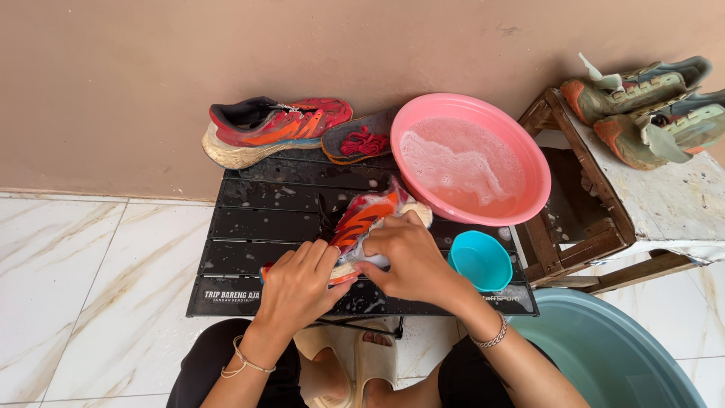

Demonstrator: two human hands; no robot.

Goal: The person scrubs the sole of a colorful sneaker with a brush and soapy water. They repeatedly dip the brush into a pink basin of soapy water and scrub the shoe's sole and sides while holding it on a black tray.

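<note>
Black slatted table [249, 227] | both hands gripping soapy red shoe [368, 215] | brush maybe under left hand [298, 287], right hand [408, 257]

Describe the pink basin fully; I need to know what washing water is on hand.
The pink basin is round, shallow and looks like plastic. It sits upright at the back right of the black table, its right side reaching past the table edge toward the wooden stool. It holds cloudy, pinkish water with white foam. A grey insole lies by its left rim, and a small blue bowl sits just in front. Neither hand touches it.

white printed labels [231, 295] on black table's front edge [362, 306]
</note>
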